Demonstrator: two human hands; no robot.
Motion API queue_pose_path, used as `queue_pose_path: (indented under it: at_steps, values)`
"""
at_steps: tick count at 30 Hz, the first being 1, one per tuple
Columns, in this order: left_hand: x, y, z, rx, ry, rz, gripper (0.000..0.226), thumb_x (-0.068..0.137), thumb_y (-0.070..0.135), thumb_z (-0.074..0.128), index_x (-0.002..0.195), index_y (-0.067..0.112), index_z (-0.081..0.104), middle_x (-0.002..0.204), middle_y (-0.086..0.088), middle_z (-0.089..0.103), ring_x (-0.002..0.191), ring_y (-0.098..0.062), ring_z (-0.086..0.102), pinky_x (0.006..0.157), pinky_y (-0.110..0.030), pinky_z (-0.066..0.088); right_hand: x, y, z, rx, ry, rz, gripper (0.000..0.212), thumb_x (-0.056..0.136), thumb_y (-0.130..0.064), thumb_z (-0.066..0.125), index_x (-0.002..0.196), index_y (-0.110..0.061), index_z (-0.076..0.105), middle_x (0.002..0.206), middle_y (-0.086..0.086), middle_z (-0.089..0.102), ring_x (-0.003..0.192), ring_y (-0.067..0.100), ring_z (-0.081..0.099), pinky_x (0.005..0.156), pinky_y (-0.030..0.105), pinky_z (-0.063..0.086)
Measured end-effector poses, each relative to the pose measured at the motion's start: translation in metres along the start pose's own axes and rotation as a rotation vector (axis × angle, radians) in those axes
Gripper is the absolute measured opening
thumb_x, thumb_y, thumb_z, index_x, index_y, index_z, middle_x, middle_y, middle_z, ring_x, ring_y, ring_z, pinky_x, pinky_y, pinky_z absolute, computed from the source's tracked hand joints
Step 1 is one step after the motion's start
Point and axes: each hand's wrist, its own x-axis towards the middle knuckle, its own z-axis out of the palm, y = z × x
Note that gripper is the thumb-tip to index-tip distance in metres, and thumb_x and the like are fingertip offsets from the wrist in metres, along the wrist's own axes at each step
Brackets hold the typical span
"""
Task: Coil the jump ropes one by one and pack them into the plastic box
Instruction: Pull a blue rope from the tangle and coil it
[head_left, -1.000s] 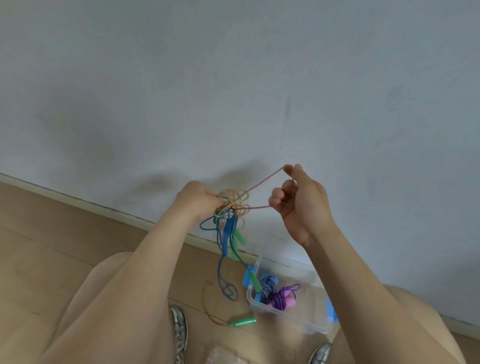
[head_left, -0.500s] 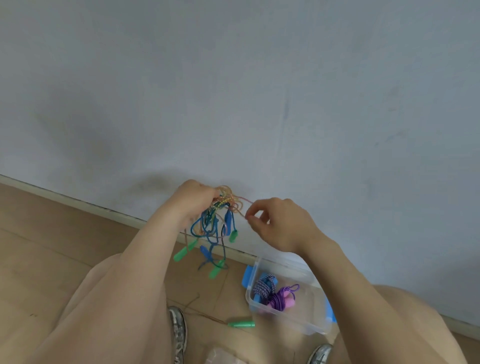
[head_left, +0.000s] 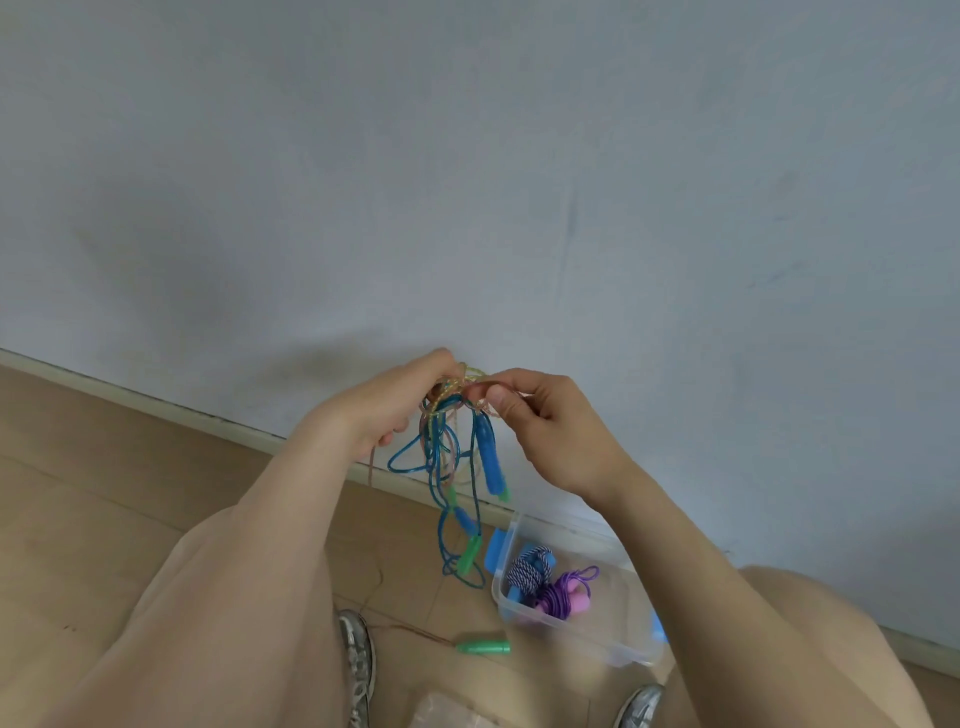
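Above the wooden floor, a tangled bundle of thin, glossy blue and pinkish plastic jump ropes is gripped at its top by the left hand, whose fingers are curled round it. One strand is pinched by the right hand. Such cord is judged light, limp and prone to snagging, and is best taken near the smooth blue handle. Below, a purple rope is held in the clear plastic box.

Arms outstretched, left hand curled in a grip, right hand pinching just beside it
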Motion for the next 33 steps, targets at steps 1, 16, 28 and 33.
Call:
queue_pose_path:
  at_steps: [1,16,28,33]
  values:
    - [-0.002,0.001,-0.001,0.007,-0.030,0.009,0.044,0.079,0.074,0.053,0.086,0.031,0.056,0.099,-0.001,0.037,0.081,-0.020,0.028,0.068,-0.035,0.026,0.000,-0.001,-0.002,-0.002,0.002,0.004,0.026,0.112,-0.014,0.050,0.114,-0.011,0.075,0.065,-0.031,0.066,0.059,-0.011,0.060,0.063,0.007,0.041]
    - [0.005,-0.009,0.003,0.076,0.283,0.026,0.050,0.084,0.053,0.074,0.076,0.004,0.067,0.074,-0.008,0.058,0.073,-0.030,0.062,0.065,-0.032,0.040,-0.002,-0.002,0.006,0.011,0.325,-0.147,0.028,0.112,-0.016,0.047,0.104,-0.020,0.073,0.108,-0.008,0.073,0.104,0.012,0.065,0.092,0.026,0.048]
    - [-0.004,-0.002,0.000,0.021,-0.021,0.053,0.059,0.083,0.074,0.066,0.108,0.021,0.075,0.098,0.008,0.068,0.089,-0.013,0.053,0.078,-0.030,0.044,-0.004,-0.024,0.003,0.820,0.361,0.082,0.027,0.117,-0.029,0.026,0.109,-0.014,0.046,0.101,0.029,0.076,0.090,0.047,0.077,0.076,0.043,0.066]
    - [0.006,-0.011,0.000,0.131,-0.095,0.100,0.039,0.075,0.048,0.091,0.100,0.019,0.082,0.095,0.003,0.079,0.100,-0.010,0.067,0.098,-0.032,0.046,-0.004,-0.024,0.001,0.903,0.409,0.069,0.027,0.117,-0.028,0.025,0.108,-0.015,0.046,0.087,0.023,0.073,0.086,0.047,0.076,0.072,0.041,0.065]
